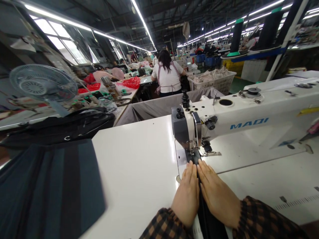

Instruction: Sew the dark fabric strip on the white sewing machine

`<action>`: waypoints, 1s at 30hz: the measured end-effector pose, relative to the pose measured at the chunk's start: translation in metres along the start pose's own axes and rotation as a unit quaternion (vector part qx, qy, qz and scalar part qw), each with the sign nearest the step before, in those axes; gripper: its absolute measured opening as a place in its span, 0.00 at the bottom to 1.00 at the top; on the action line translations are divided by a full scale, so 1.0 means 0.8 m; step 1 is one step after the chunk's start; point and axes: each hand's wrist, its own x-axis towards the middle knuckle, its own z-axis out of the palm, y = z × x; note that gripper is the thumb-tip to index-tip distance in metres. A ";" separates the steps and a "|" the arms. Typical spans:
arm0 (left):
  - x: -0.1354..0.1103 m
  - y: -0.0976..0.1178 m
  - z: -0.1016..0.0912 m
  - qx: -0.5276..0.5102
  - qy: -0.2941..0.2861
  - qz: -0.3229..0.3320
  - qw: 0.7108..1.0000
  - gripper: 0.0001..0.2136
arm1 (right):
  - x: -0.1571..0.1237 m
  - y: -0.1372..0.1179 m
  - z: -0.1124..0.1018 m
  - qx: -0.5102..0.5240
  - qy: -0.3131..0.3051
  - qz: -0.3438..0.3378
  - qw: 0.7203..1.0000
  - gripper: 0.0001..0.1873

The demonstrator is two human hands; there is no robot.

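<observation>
A white sewing machine (231, 116) stands on the table, its needle and presser foot (191, 151) over a long strip of black fabric (206, 219). The strip runs from under the foot toward me. My left hand (188, 192) lies on the strip's left side, fingers stretched forward and close together. On the other side my right hand (215, 192) rests with its fingers extended, the tips just short of the presser foot. Both palms face down, pressing the fabric. The thumbs are mostly hidden.
Dark blue and black fabric (82, 186) hangs over the table's left edge, beside a black piece (82, 124). A fan (43, 84) stands at left. Ahead sits a person (167, 78) near a white basket (224, 83) of cloth. Thread cones (236, 38) stand at upper right.
</observation>
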 end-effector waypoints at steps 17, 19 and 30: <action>0.003 -0.004 0.007 -0.061 0.007 -0.014 0.998 0.21 | 0.006 0.007 -0.015 -0.006 -0.046 -0.046 0.998 0.29; 0.001 -0.005 0.011 -0.059 0.013 -0.016 0.998 0.22 | 0.005 0.011 -0.016 0.000 -0.050 -0.059 0.997 0.27; 0.003 -0.025 0.001 -0.025 -0.009 0.071 0.997 0.20 | 0.003 0.031 -0.034 0.040 -0.054 -0.092 0.993 0.31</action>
